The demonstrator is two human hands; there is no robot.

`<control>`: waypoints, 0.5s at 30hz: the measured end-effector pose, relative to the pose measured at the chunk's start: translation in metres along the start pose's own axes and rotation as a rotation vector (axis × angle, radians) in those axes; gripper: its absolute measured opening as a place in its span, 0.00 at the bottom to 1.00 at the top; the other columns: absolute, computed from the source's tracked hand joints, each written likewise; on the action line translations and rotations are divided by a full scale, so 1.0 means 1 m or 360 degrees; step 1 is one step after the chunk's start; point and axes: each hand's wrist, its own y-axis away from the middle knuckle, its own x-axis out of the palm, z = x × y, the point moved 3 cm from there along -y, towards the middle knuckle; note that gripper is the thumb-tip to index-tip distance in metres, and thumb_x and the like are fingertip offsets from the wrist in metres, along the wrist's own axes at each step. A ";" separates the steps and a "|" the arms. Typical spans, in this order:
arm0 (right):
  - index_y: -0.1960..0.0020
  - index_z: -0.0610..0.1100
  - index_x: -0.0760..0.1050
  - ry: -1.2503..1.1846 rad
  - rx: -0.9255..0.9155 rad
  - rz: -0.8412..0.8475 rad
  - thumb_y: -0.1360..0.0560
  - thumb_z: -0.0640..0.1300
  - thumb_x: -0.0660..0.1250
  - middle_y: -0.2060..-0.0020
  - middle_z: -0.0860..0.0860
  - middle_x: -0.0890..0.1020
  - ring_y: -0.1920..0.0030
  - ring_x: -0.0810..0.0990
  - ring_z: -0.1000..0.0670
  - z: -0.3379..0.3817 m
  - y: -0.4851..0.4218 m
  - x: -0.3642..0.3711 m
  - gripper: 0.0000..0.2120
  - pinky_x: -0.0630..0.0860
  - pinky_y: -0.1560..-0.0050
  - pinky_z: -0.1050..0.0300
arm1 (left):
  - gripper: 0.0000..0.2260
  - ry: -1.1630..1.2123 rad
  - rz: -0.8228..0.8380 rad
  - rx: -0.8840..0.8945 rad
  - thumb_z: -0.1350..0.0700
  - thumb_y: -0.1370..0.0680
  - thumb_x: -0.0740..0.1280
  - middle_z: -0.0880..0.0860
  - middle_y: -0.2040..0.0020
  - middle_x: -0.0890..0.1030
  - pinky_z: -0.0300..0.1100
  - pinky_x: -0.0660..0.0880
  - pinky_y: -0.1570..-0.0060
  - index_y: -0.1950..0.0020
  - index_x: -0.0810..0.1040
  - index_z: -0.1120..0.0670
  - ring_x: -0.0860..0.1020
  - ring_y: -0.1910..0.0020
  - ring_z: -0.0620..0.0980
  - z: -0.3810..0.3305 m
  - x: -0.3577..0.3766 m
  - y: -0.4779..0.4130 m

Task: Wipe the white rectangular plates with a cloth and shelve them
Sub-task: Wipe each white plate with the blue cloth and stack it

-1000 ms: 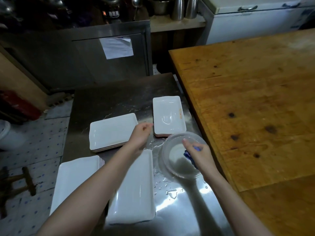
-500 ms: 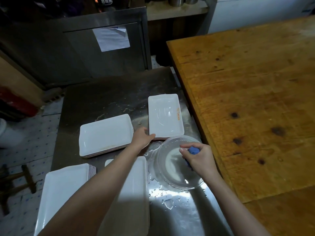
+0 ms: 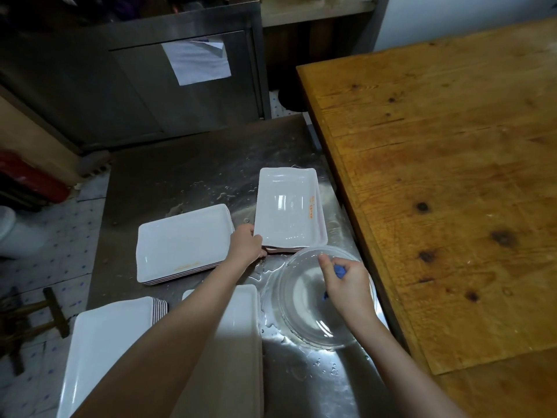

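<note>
Four stacks of smooth white rectangular plates are set on a wet stainless-steel counter (image 3: 180, 176), with beads and puddles of water scattered across its dull, scratched surface. The near left corner of the glossy top plate (image 3: 286, 206) of the far stack (image 3: 323, 227) is gripped by the left hand (image 3: 245, 245), its fingers curled round the raised rim. A small orange mark is seen near that plate's right edge. A crumpled blue cloth (image 3: 340, 271) is held in the right hand (image 3: 349, 282), whose fingers are closed round it above a round, clear glass bowl (image 3: 304, 315) just in front of the far stack. A second stack (image 3: 184, 242) lies to the left, and two more (image 3: 111, 342) (image 3: 241, 342) are partly covered by the left forearm. A knotted, worn wooden table (image 3: 437, 191) stands along the counter's right side.
</note>
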 end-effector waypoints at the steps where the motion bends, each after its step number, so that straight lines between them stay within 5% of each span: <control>1: 0.76 0.46 0.62 0.0003 -0.0011 0.0005 0.23 0.54 0.63 0.85 0.51 0.66 0.79 0.66 0.53 0.000 -0.001 0.001 0.26 0.64 0.72 0.56 | 0.11 0.0052 -0.0002 -0.0020 0.68 0.24 0.55 0.60 0.59 0.81 0.51 0.81 0.55 0.52 0.75 0.59 0.82 0.70 0.54 0.002 -0.002 -0.001; 6: 0.77 0.46 0.61 -0.0086 -0.0043 -0.0071 0.24 0.51 0.66 0.83 0.53 0.63 0.79 0.68 0.48 0.002 -0.006 -0.004 0.26 0.70 0.72 0.52 | 0.12 0.0310 -0.0005 -0.0030 0.65 0.21 0.53 0.62 0.53 0.81 0.52 0.81 0.54 0.54 0.75 0.58 0.82 0.65 0.57 0.009 -0.011 -0.002; 10: 0.76 0.46 0.59 -0.0049 -0.0014 -0.0084 0.25 0.52 0.67 0.83 0.54 0.62 0.79 0.68 0.46 0.000 -0.005 -0.007 0.26 0.74 0.72 0.44 | 0.10 0.0494 -0.0154 -0.0097 0.62 0.19 0.52 0.67 0.47 0.78 0.48 0.80 0.63 0.48 0.73 0.63 0.80 0.48 0.67 0.012 -0.020 -0.002; 15: 0.76 0.47 0.60 0.0020 -0.0106 -0.0037 0.23 0.51 0.64 0.85 0.54 0.64 0.80 0.70 0.48 0.001 0.001 -0.003 0.26 0.65 0.74 0.58 | 0.10 0.0669 -0.0212 -0.0161 0.60 0.17 0.53 0.59 0.58 0.75 0.30 0.63 0.84 0.51 0.72 0.60 0.79 0.54 0.66 0.015 -0.024 -0.002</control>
